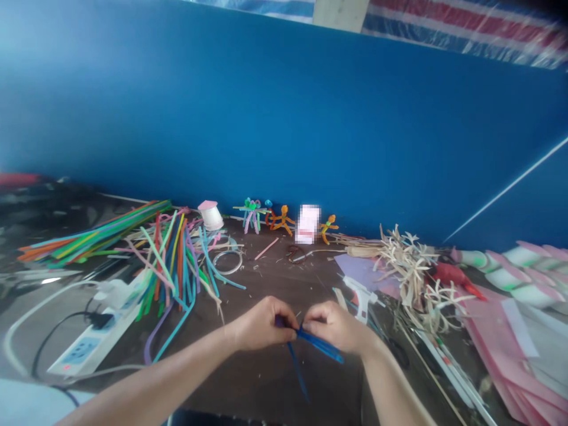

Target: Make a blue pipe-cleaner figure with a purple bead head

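Over the front middle of the table, blue pipe cleaners are held between my two hands, one thin end hanging down below. My left hand pinches them at their left end, where a dark purple bit shows by the fingers. Close beside it, my right hand has its thumb and fingertips pressed together on the blue bundle. The exact spot where the fingertips meet is partly hidden. To the right of my right hand lies a white glue gun.
Many coloured pipe cleaners lie at left, behind a power strip with cables. Small pipe-cleaner figures and a white cup stand by the blue wall. Dried-looking pale flowers and pink sheets are at right.
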The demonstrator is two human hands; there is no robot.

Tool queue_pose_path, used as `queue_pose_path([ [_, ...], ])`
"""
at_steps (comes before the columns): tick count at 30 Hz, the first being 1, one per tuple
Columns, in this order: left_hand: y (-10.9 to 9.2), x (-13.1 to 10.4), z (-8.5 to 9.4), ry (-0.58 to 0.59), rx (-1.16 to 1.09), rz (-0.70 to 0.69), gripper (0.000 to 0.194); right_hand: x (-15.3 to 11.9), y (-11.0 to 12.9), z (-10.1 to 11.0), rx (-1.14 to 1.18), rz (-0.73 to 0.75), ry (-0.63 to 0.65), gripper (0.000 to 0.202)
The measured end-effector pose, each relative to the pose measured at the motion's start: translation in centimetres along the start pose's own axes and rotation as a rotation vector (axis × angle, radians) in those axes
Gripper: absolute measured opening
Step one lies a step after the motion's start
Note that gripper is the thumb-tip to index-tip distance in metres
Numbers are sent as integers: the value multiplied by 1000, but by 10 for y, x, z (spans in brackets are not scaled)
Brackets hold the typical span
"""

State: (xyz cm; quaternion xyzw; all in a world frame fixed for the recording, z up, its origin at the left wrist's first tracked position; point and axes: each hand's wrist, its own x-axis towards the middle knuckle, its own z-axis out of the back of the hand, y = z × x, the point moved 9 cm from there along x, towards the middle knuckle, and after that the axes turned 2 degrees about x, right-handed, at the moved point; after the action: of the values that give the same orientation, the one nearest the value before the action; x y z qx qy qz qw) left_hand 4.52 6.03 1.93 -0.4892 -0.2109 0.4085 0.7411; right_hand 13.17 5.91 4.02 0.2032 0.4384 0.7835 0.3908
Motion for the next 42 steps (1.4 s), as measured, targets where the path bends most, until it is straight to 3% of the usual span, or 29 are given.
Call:
queue_pose_path([
  [4,6,0,5,-71,-136,74,14,1,-9,-6,191,-8,-29,28],
  [9,17,3,14,-200,-280,100,17,-5,-22,-1,237,-19,-405,22],
  [12,20,6,9,-181,-379,115,22,-10,-18,0,122,33,-536,23],
  [15,19,8,6,-180,-405,117,20,-13,-10,-1,-1,71,-549,22],
  [20,14,6,12,-277,-312,122,16,-19,-6,-1,-87,41,-563,22],
  [25,9,7,17,-301,-185,108,13,-20,-6,-3,-61,30,-569,21],
  [33,28,9,3,-206,-387,195,21,-19,-9,-5,-43,1,-560,22],
  [38,17,8,11,-242,-275,119,15,-20,-9,-10,11,-39,-529,23],
  [42,14,7,13,-252,-241,138,15,-21,-15,-12,116,-73,-547,22],
])
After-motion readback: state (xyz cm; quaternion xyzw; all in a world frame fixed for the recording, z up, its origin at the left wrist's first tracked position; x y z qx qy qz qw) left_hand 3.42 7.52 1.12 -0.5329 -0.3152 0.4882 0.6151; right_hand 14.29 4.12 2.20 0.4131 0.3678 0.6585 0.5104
